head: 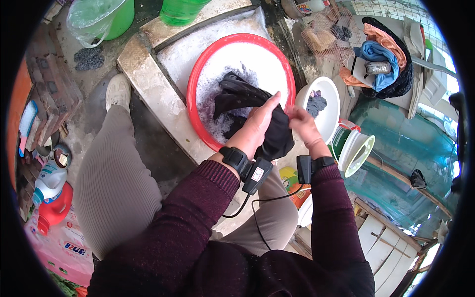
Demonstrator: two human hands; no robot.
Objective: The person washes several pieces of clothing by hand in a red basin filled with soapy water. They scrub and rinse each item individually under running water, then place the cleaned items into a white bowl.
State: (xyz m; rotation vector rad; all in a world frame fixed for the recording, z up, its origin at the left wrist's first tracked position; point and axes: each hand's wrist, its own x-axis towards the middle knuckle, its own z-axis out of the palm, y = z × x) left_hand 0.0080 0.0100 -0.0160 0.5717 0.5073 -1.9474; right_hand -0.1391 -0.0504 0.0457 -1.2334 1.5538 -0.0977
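A red plastic basin [193, 80] full of white suds stands before me. A dark wet cloth [276, 130] lies partly in the suds and hangs over the basin's near right rim. My left hand [259, 120] holds the cloth, thumb raised and palm against it; its fingers are partly hidden by the fabric. My right hand [302, 124] is at the cloth's right edge, its fingers bent and blurred, so their hold on it is unclear. Just right of that hand is a white basin [334, 100] with small dark cloths [316, 105] inside.
A raised concrete ledge [163, 111] borders the red basin. Green buckets [124, 22] stand beyond it. At right are a white-and-green bucket [356, 148] and a pile of coloured cloths [382, 55]. Detergent bottles [55, 208] and a scrubbing brush [28, 118] are at left.
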